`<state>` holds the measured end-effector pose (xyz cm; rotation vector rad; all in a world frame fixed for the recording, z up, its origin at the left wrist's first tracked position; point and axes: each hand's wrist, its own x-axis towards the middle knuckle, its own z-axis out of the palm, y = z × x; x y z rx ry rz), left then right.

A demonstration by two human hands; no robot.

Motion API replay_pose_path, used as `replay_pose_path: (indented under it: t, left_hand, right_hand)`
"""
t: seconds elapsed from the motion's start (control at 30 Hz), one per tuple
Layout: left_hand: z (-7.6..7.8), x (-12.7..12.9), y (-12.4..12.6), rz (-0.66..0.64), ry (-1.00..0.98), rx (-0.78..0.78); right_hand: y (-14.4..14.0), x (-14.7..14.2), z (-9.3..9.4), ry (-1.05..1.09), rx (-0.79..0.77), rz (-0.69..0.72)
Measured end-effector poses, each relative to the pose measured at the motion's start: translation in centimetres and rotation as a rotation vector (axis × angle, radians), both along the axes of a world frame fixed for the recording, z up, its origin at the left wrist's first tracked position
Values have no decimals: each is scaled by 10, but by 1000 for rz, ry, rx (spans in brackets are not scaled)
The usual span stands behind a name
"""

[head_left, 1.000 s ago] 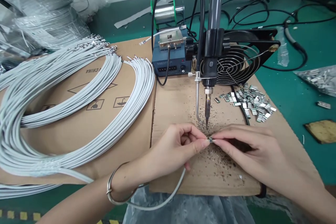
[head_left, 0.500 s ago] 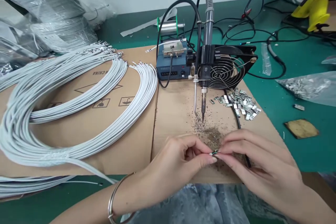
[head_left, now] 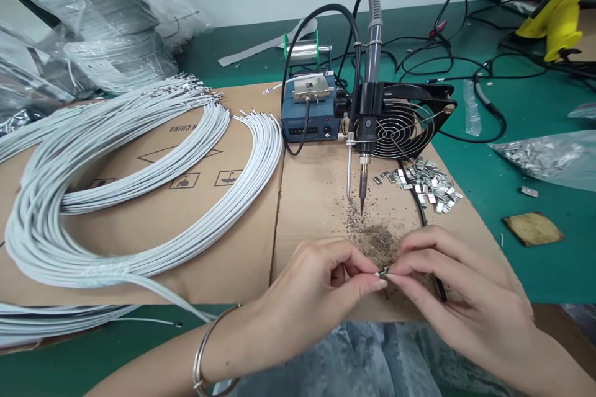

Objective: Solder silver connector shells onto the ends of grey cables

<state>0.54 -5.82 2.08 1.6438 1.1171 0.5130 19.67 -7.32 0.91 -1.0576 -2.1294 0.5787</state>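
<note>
My left hand (head_left: pixel 333 273) is closed in a pinch, thumb and forefinger together on some thin wire ends (head_left: pixel 382 272) with green and dark bits. Facing it, my right hand (head_left: pixel 459 279) pinches the same small bit from the other side, fingertips nearly touching the left ones. Most of the piece is hidden by the fingers. Just beyond both hands, the soldering iron (head_left: pixel 370 80) is held tip down in a stand. A bundle of white cables (head_left: pixel 209 217) lies to the left, with a few strands running behind my left wrist.
Small metal connectors (head_left: pixel 435 186) lie heaped right of the iron, before a black fan (head_left: pixel 395 127). Behind are a blue soldering station (head_left: pixel 307 121) and a solder spool (head_left: pixel 302 51). A tan sponge (head_left: pixel 533 228) and a bag of connectors (head_left: pixel 554 155) sit on the right.
Both hands stay pinched at nearly the same place, with only a slight shift of the fingertips. The whole view has moved a little.
</note>
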Motion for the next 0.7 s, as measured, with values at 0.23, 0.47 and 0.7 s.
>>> replay_pose_path:
  t: [0.23,0.47,0.7]
  left_hand:
    - [-2,0,4,45,-24,-49]
    - [-14,-2,9,69,-123,-226]
    - [-21,-6,27,31,-240,-585]
  right_hand:
    - [0,1,-4,184,-339,-106]
    - [16,-7,-6,545,-1060,-138]
    - [31,-6,-14,667,-1150,-133]
